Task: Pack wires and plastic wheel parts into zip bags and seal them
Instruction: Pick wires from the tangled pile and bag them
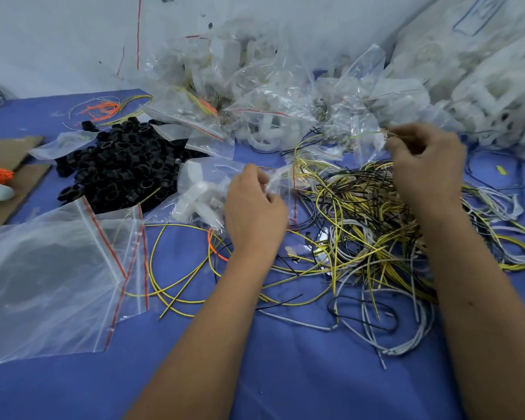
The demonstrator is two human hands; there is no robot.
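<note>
Wires (373, 225) lie heaped under the right hand (425, 165), which pinches a few strands; the left hand (255, 204) grips an open bag (212, 189) (wheel parts inside) just left.

Zip bag (225, 189) clear, red seal strip, holds white wheel parts (194, 189); centre, mouth toward 3 o'clock, pinched open. Wires (367, 237) yellow, black, grey, tangled heap at 4 o'clock. Empty bags (52, 268) flat at 8 o'clock. Packed bags (255, 95) heaped at 12 o'clock.
</note>
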